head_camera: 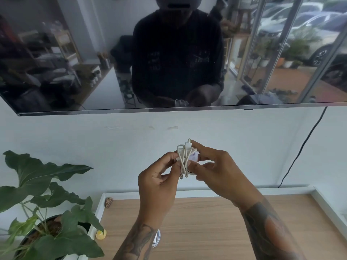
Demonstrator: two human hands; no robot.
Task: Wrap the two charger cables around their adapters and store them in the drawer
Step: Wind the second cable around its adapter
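I hold a white charger adapter (193,158) up in front of the wall, above the wooden cabinet top. Its white cable (183,158) is looped several times around the body, and its metal prongs point down. My left hand (159,182) pinches the adapter's left side and the wraps. My right hand (221,171) grips the right side, with a finger and thumb on the cable's plug end at the top. A second white cable (157,239) lies on the cabinet top, mostly hidden behind my left forearm. No drawer is in view.
The wooden cabinet top (206,222) has a raised white rim. A potted leafy plant (47,212) stands at the left, with a small yellow object (101,234) beside it. A wall-mounted TV (169,53) hangs above. A black cord (300,152) runs down the wall at right.
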